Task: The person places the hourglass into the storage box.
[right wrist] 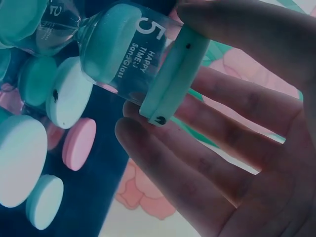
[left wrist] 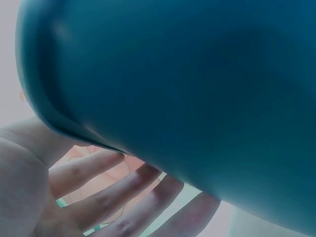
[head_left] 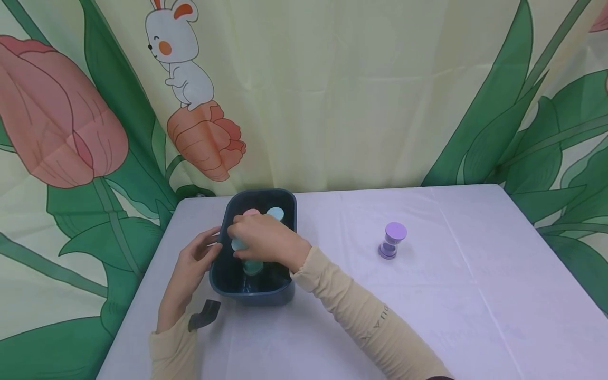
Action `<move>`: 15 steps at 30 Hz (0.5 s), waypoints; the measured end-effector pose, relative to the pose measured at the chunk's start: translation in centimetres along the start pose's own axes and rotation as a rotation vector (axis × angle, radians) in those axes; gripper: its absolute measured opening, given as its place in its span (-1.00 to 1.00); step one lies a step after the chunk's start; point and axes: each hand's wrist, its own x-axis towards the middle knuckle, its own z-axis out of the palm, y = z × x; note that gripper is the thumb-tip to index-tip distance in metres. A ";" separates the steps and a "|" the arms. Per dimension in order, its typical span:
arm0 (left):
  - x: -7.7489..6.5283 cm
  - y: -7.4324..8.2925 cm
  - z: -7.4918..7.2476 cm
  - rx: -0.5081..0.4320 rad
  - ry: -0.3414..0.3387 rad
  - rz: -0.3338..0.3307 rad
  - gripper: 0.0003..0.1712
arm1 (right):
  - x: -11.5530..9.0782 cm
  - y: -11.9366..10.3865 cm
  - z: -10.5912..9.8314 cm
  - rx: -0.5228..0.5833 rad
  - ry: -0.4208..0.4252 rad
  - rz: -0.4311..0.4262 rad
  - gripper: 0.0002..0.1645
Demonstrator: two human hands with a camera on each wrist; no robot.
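My right hand (head_left: 268, 237) is down inside a dark blue bin (head_left: 252, 300). In the right wrist view it pinches the end cap of a green sand timer (right wrist: 173, 76) marked 5, thumb on one side and fingertips on the other. Around it in the bin lie several more sand timers, among them one with a pink cap (right wrist: 79, 144) and one with a pale cap (right wrist: 45, 201). My left hand (head_left: 190, 264) rests against the bin's left side. The left wrist view shows its fingers (left wrist: 106, 200) fairly straight along the outer wall.
A purple sand timer (head_left: 392, 240) stands on the white-covered table (head_left: 342, 327), right of the bin. Behind the table hangs a curtain (head_left: 332, 95) printed with tulips and a rabbit. A dark strap (head_left: 205, 315) shows at my left wrist.
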 end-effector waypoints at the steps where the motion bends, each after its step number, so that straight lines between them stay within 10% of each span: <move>1: 0.0 0.0 0.0 0.001 0.000 0.001 -0.34 | 0.0 0.0 0.1 0.003 -0.007 0.002 -0.58; 15: 0.2 -0.1 0.1 -0.004 0.003 -0.024 -0.30 | 0.9 -0.5 1.9 -0.009 -0.090 0.006 -0.59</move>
